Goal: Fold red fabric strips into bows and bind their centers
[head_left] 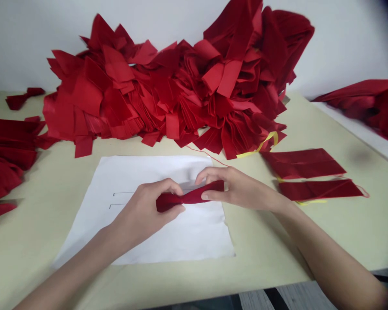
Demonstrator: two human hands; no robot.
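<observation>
Over white paper sheet [168, 245], left hand [148, 201] and right hand [231, 184] pinch dark-red bow-shaped cloth piece [197, 195]; probably light, soft; best held near middle.

A person's own two arms are seen from above, both bare along the part in view, with the skin uncovered from fingertips up past the wrists. The left hand [144, 206] has a smooth, rounded back and a short-looking thumb [173, 212], narrowing into a slender left forearm [90, 249]. The right hand [231, 186] has slim fingers [211, 171] and a narrow wrist, its right forearm [317, 241] widening towards the elbow; fingernail detail is blurred.
</observation>
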